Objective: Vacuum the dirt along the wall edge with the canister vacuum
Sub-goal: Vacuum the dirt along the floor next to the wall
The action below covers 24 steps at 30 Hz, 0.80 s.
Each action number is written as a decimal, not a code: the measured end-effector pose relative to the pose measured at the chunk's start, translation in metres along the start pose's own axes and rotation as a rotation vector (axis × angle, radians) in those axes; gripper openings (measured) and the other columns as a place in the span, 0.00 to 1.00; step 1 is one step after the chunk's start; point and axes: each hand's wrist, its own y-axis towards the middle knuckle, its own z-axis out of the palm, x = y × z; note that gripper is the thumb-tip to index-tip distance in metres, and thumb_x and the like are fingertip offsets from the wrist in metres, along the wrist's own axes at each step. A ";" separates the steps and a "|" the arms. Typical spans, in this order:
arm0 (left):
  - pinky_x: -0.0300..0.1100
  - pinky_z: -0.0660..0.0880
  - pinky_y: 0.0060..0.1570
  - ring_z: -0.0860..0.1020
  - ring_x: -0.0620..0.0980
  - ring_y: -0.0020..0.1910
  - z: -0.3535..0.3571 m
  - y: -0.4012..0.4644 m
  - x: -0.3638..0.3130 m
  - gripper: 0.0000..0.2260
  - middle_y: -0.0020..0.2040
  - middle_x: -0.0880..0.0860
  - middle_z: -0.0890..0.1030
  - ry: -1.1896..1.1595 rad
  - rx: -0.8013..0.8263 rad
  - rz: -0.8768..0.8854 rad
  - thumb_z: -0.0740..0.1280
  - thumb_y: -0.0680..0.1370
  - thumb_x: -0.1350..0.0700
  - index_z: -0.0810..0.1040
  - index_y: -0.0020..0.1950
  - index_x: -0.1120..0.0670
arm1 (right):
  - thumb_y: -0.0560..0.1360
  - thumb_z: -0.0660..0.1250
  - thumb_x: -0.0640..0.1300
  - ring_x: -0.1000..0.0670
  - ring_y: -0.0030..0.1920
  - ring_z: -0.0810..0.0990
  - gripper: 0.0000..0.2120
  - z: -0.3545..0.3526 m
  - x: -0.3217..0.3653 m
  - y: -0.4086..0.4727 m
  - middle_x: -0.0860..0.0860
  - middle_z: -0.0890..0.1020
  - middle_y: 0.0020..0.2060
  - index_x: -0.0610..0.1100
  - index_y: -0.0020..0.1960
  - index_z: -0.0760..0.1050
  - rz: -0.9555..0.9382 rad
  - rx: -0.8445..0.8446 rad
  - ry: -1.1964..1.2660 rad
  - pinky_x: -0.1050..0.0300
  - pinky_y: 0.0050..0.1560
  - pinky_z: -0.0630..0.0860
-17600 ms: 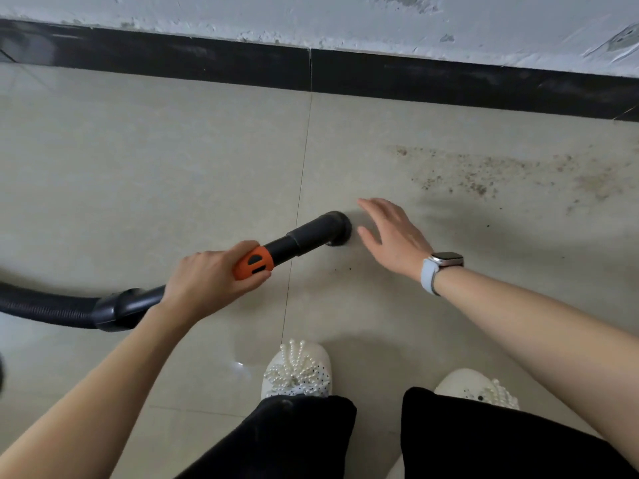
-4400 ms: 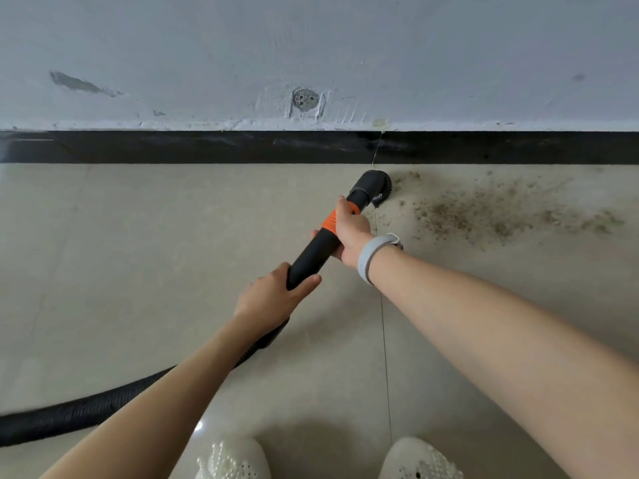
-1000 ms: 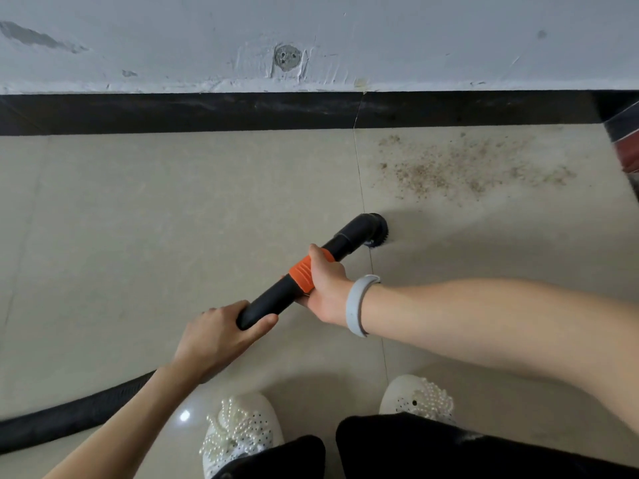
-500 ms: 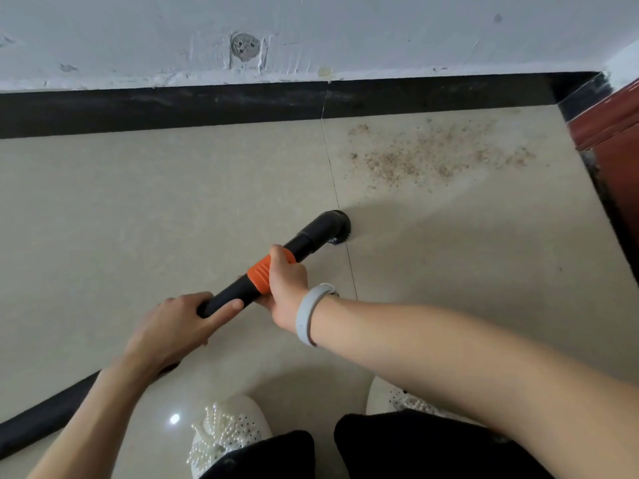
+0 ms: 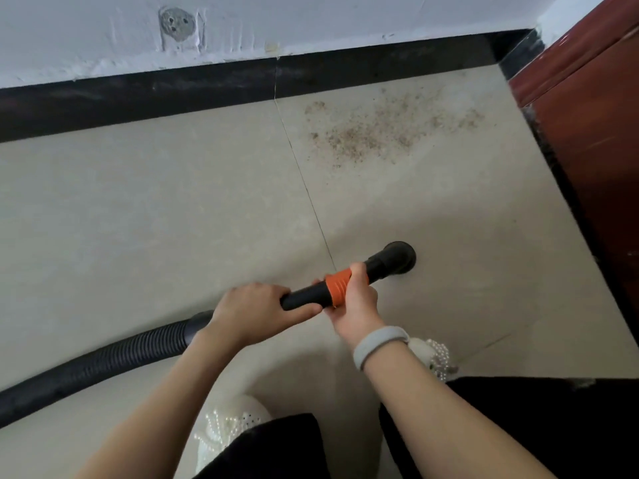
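Note:
A black vacuum wand with an orange collar (image 5: pixel 337 285) lies low across the beige tile floor. Its round nozzle (image 5: pixel 397 257) sits on the tile, right of the grout line. My left hand (image 5: pixel 256 309) grips the wand just behind the collar. My right hand (image 5: pixel 352 299) grips it at the collar, a grey band on the wrist. A ribbed black hose (image 5: pixel 103 361) runs off to the lower left. A patch of brown dirt (image 5: pixel 373 133) lies near the black skirting board (image 5: pixel 207 91), well beyond the nozzle. The canister is out of view.
A dark red door or cabinet (image 5: pixel 587 133) closes off the right side at the corner. The white wall (image 5: pixel 311 19) has a patched hole. My white pearl-trimmed shoes (image 5: pixel 228 430) and black trousers are at the bottom.
The view has swung left, so the corner and red panel show more. The nozzle has crossed to the right of the grout line. My hands now sit closer together on the wand.

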 end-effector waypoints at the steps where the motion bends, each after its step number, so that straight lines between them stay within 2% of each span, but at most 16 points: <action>1: 0.41 0.66 0.34 0.74 0.48 0.35 -0.001 0.006 -0.005 0.26 0.30 0.43 0.72 -0.010 -0.037 -0.001 0.50 0.68 0.25 0.68 0.34 0.47 | 0.76 0.62 0.45 0.44 0.32 0.81 0.08 0.003 0.009 0.004 0.42 0.78 0.37 0.40 0.47 0.68 -0.025 0.000 -0.006 0.52 0.35 0.79; 3: 0.42 0.67 0.37 0.76 0.52 0.38 -0.003 0.013 -0.007 0.25 0.32 0.45 0.73 -0.046 -0.132 -0.033 0.50 0.69 0.25 0.66 0.34 0.47 | 0.76 0.62 0.46 0.43 0.36 0.80 0.10 0.018 0.022 0.011 0.42 0.76 0.40 0.39 0.50 0.68 -0.075 0.027 -0.042 0.52 0.33 0.79; 6: 0.44 0.68 0.38 0.77 0.55 0.40 -0.004 0.003 0.007 0.24 0.33 0.47 0.73 -0.115 -0.258 -0.133 0.50 0.69 0.27 0.64 0.34 0.47 | 0.76 0.62 0.45 0.45 0.35 0.78 0.08 0.051 0.022 0.014 0.43 0.74 0.38 0.39 0.45 0.68 -0.105 0.135 -0.124 0.54 0.30 0.79; 10: 0.44 0.68 0.35 0.77 0.57 0.37 -0.002 -0.023 0.038 0.26 0.30 0.49 0.75 -0.193 -0.350 -0.283 0.50 0.67 0.27 0.66 0.33 0.49 | 0.75 0.63 0.45 0.48 0.31 0.79 0.08 0.084 -0.006 0.003 0.45 0.75 0.35 0.40 0.44 0.68 -0.029 0.277 -0.250 0.52 0.36 0.81; 12: 0.44 0.68 0.35 0.77 0.56 0.37 0.002 -0.033 0.046 0.26 0.29 0.48 0.75 -0.187 -0.343 -0.308 0.50 0.65 0.26 0.68 0.32 0.49 | 0.76 0.63 0.45 0.45 0.35 0.79 0.09 0.081 -0.021 -0.002 0.44 0.74 0.36 0.40 0.42 0.68 -0.013 0.253 -0.234 0.56 0.31 0.80; 15: 0.43 0.67 0.35 0.79 0.54 0.40 0.012 -0.037 0.043 0.25 0.31 0.47 0.76 -0.109 -0.262 -0.222 0.49 0.63 0.25 0.66 0.32 0.47 | 0.77 0.62 0.44 0.42 0.39 0.78 0.08 0.051 -0.033 -0.005 0.42 0.74 0.37 0.40 0.44 0.68 -0.011 0.174 -0.123 0.58 0.28 0.78; 18: 0.42 0.66 0.35 0.80 0.52 0.42 0.023 -0.036 0.027 0.25 0.32 0.46 0.74 -0.039 -0.186 -0.143 0.47 0.62 0.25 0.65 0.32 0.46 | 0.76 0.62 0.45 0.44 0.35 0.79 0.08 0.017 -0.034 -0.002 0.44 0.76 0.35 0.40 0.50 0.69 -0.026 0.080 -0.066 0.55 0.33 0.78; 20: 0.42 0.65 0.35 0.80 0.52 0.41 0.024 -0.032 0.022 0.25 0.32 0.47 0.74 -0.036 -0.202 -0.150 0.47 0.63 0.25 0.64 0.32 0.47 | 0.76 0.62 0.45 0.44 0.35 0.80 0.10 0.015 -0.031 0.000 0.44 0.77 0.35 0.40 0.52 0.69 -0.052 0.038 -0.101 0.53 0.35 0.79; 22: 0.42 0.65 0.35 0.79 0.54 0.41 0.019 -0.027 0.024 0.26 0.33 0.48 0.77 -0.053 -0.256 -0.192 0.48 0.64 0.25 0.64 0.32 0.47 | 0.76 0.62 0.45 0.45 0.34 0.80 0.09 0.032 -0.023 0.002 0.43 0.76 0.36 0.39 0.51 0.69 -0.082 0.057 -0.151 0.54 0.33 0.79; 24: 0.43 0.65 0.35 0.77 0.54 0.37 0.010 -0.023 0.030 0.26 0.30 0.46 0.73 -0.090 -0.312 -0.246 0.48 0.65 0.25 0.65 0.32 0.48 | 0.76 0.62 0.45 0.46 0.28 0.80 0.08 0.059 -0.015 0.005 0.43 0.75 0.35 0.40 0.45 0.69 -0.098 0.112 -0.211 0.55 0.30 0.79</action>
